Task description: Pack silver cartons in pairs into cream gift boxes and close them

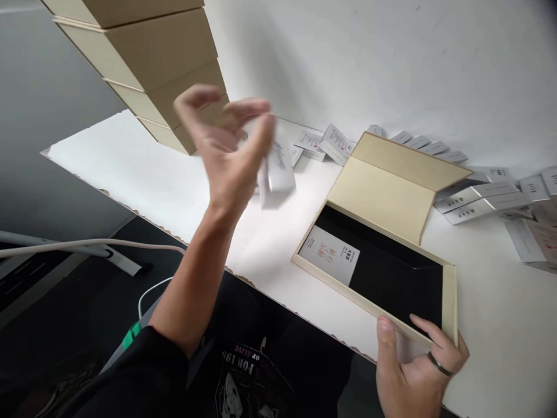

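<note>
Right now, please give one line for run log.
left hand: raised, blurred white carton beside it, grip unclear | right hand: gripping open box, near corner | inside: pale printed piece, left end

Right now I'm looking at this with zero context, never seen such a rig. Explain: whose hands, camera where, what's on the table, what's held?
No machine here: these are one person's bare hands. The single picture comes from a camera worn on their head, looking forward and down.

The right hand grips the near right corner of an open cream box, black inside, with a printed white piece at its left end. The left hand is raised and blurred beside a small white box; I can't tell whether its fingers hold it.

The white table also carries a stack of cream boxes and many small cartons.
</note>
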